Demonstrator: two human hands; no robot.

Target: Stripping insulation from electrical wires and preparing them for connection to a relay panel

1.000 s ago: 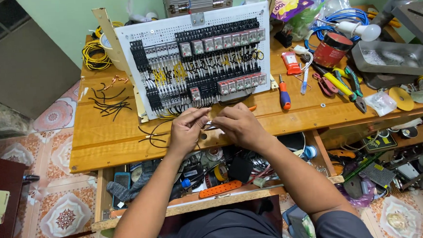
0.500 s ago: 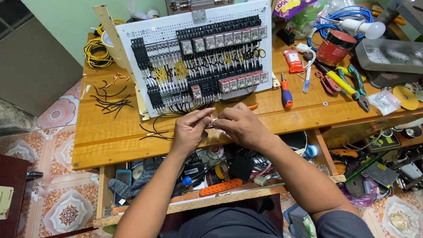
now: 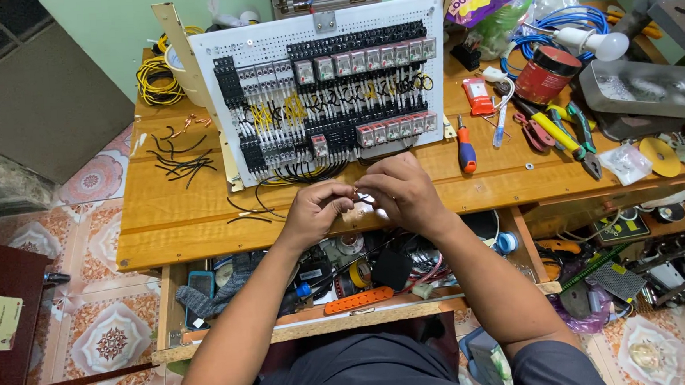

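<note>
Wire piece [image 3: 361, 198] is being pinched between left hand [image 3: 318, 212] and right hand [image 3: 402, 193], over the desk [image 3: 196, 223] edge; beyond, loose cut wires [image 3: 180, 156] are lying unused, panel [image 3: 329, 88] looking largely wired

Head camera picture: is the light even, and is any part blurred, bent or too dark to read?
In the head view the light is soft and even, with only faint shadows on the wooden table. The white wiring board is sharp. The table edges bow, as from a wide lens. The left hand and right hand look slightly soft, and whatever they pinch is too small to make out. The open drawer lies in shade.
</note>
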